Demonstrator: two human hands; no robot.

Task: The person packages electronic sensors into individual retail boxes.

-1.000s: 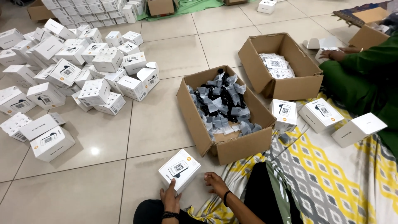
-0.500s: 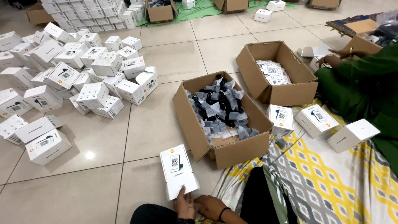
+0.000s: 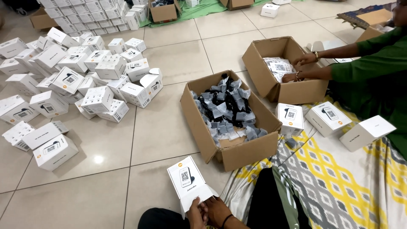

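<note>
Holding small white box at bottom edge of view, above tiled floor: left hand and right hand both gripping its lower flap, fingers closed. Sitting just beyond: open cardboard box filled with black, grey-bagged parts. Co-worker's hands reaching into second cardboard box.

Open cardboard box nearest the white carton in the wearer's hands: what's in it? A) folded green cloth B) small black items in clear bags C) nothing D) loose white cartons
B: the open cardboard box just past the white carton, which the left hand and right hand hold at its lower end, is heaped with small black items in clear bags.
</note>
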